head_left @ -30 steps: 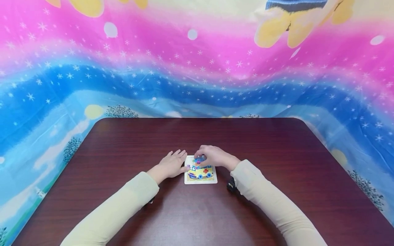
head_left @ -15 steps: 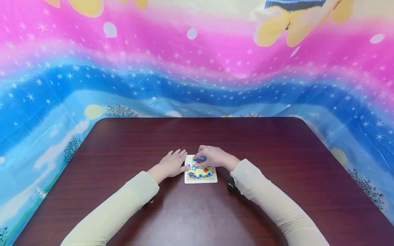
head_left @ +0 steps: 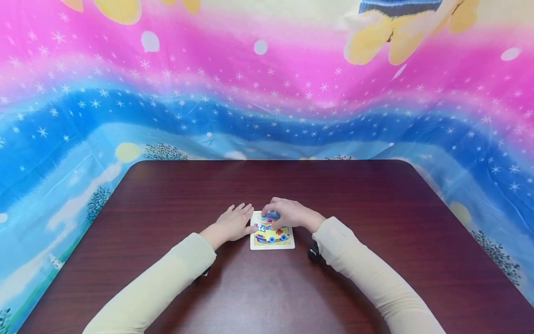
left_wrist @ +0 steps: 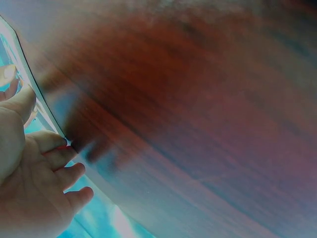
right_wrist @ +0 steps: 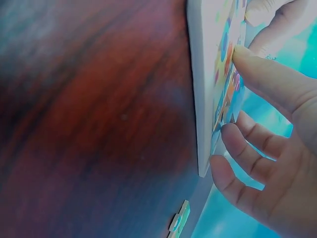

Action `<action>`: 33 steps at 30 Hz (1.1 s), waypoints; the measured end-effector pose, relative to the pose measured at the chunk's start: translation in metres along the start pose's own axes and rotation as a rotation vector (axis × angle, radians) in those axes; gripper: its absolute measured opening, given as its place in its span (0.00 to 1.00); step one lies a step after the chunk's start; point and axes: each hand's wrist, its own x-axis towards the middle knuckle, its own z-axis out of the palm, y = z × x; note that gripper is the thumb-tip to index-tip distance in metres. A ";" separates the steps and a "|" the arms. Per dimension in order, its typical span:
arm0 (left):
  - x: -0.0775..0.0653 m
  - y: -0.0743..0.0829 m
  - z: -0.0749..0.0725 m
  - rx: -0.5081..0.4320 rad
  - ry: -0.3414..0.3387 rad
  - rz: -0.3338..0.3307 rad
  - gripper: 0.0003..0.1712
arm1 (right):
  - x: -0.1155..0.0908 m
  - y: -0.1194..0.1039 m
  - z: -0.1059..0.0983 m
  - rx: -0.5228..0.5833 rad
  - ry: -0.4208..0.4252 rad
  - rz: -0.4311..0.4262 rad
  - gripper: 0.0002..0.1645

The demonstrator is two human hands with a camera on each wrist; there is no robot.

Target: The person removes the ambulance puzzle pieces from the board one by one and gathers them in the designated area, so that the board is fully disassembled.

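A square jigsaw puzzle board (head_left: pixel 272 247) with a white frame and a yellow ambulance picture lies flat on the table. My right hand (head_left: pixel 292 212) reaches over its upper part and pinches a blue puzzle piece (head_left: pixel 273 215) between thumb and curled fingers. In the right wrist view that piece (right_wrist: pixel 237 101) stands tilted at the picture's surface, partly hidden by the fingers. My left hand (head_left: pixel 233 223) rests at the board's left edge with fingers spread and straight, the thumb touching the frame. The left wrist view shows the same hand (left_wrist: pixel 42 183) beside the frame.
Another small puzzle piece (right_wrist: pixel 179 220) lies on the table beyond the board in the right wrist view; the right hand hides it from the head camera. The dark wooden table (head_left: pixel 267 297) meets a colourful cloth (head_left: pixel 267 93) along its back and sides.
The blue puzzle piece has shifted and turned slightly in my right fingers above the board. My left hand stays in place.
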 end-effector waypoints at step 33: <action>0.002 -0.002 0.004 0.000 0.027 0.004 0.39 | 0.000 0.007 0.003 0.030 0.085 0.012 0.21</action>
